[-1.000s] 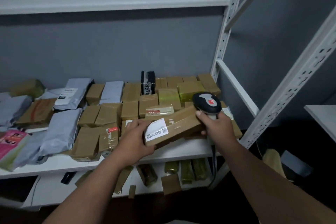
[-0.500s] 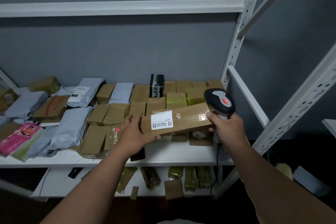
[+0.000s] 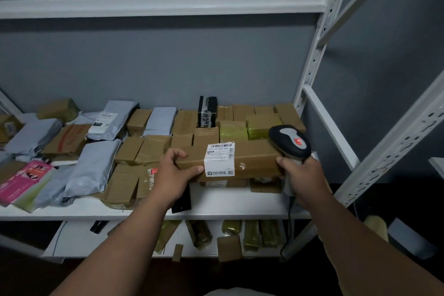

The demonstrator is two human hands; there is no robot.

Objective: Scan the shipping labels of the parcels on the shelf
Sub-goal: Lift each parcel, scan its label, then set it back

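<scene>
A long brown cardboard parcel [image 3: 254,159] is held level above the front of the white shelf [image 3: 228,204]. Its white shipping label [image 3: 219,159] wraps over the top edge and faces me. My left hand [image 3: 174,172] grips the parcel's left end, thumb on the front and fingers over the top. My right hand [image 3: 301,175] holds the handle of a black and grey barcode scanner [image 3: 289,141] while its fingers touch the parcel's right end. The scanner's head sits above the parcel's right end.
Many brown boxes, grey mailer bags [image 3: 92,170] and a pink packet [image 3: 26,181] cover the shelf. A black box [image 3: 207,111] stands upright at the back. Green-wrapped parcels [image 3: 252,234] lie on the lower shelf. White uprights [image 3: 314,55] rise on the right. The scanner's cable [image 3: 289,221] hangs down.
The parcel has been lifted and turned from tilted to level, so more of its label shows with a barcode on top. Both hands moved up with it.
</scene>
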